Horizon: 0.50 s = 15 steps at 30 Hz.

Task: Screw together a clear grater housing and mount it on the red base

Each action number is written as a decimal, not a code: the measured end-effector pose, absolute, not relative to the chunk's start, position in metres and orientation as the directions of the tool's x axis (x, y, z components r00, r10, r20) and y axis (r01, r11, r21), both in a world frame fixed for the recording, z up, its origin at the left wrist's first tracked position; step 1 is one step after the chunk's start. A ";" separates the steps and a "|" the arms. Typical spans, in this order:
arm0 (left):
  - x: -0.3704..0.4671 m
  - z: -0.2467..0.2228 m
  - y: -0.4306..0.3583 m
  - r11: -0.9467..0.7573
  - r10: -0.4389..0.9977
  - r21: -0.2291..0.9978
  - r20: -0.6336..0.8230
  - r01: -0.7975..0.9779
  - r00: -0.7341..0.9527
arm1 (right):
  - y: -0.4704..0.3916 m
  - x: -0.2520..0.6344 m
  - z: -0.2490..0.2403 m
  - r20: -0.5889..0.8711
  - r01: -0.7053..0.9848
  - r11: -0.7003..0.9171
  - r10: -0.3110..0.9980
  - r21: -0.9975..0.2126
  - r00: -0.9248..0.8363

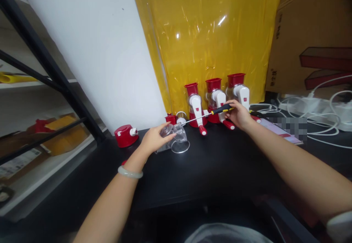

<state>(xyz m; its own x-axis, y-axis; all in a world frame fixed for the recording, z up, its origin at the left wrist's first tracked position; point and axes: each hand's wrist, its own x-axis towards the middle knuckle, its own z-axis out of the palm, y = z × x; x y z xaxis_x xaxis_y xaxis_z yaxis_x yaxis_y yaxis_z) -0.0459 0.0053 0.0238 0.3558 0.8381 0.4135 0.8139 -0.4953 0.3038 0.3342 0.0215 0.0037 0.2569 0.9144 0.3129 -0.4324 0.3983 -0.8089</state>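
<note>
My left hand [155, 138] is closed around a clear plastic grater body [180, 140], tilted just above or on the black table; I cannot tell which. In my right hand [238, 115] is a screwdriver [222, 109] with a black and yellow handle, its long metal shaft pointing left. The tip reaches the clear body's upper edge; whether it touches is too small to tell. Just behind stand a metal grating drum [181, 116] with a white end and a red part [171, 119]. A red base [125, 135] with a white knob sits left of my left hand.
Three red and white rotary graters [195, 105] with crank handles stand along the yellow plastic sheet [209, 33]. To the right lie a tablet or phone [280, 131], white cables and power strips [302, 105]. A black-framed shelf [52, 66] borders the table [209, 173] at left.
</note>
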 end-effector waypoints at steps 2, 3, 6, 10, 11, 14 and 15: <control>-0.046 0.023 0.006 -0.493 0.841 0.312 0.410 0.812 0.353 | 0.023 0.335 0.002 0.286 -0.400 0.377 0.920 -0.835 0.268; -0.046 0.023 0.007 -0.492 0.843 0.314 0.407 0.812 0.352 | 0.024 0.335 0.002 0.264 -0.386 0.356 0.926 -0.851 0.271; -0.046 0.022 0.008 -0.494 0.843 0.315 0.402 0.810 0.357 | 0.026 0.335 -0.001 0.232 -0.345 0.321 0.933 -0.882 0.276; -0.045 0.023 0.007 -0.493 0.844 0.313 0.398 0.812 0.359 | 0.027 0.334 -0.004 0.284 -0.299 0.353 0.925 -0.887 0.252; -0.045 0.024 0.006 -0.487 0.848 0.315 0.393 0.815 0.355 | 0.028 0.334 -0.005 0.286 -0.282 0.352 0.925 -0.893 0.249; -0.044 0.025 0.004 -0.475 0.857 0.325 0.382 0.818 0.346 | 0.030 0.335 -0.009 0.277 -0.193 0.339 0.916 -0.921 0.290; -0.044 0.025 0.004 -0.476 0.857 0.328 0.381 0.816 0.347 | 0.031 0.336 -0.011 0.284 -0.147 0.341 0.907 -0.929 0.311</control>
<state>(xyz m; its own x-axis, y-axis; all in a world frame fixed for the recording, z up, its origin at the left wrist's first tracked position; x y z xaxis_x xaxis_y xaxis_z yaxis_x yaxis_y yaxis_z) -0.0438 0.0042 0.0252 0.3465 0.8572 0.3810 0.8160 -0.4758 0.3283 0.3358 0.0309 -0.0105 0.3108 0.9071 0.2837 -0.1466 0.3407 -0.9287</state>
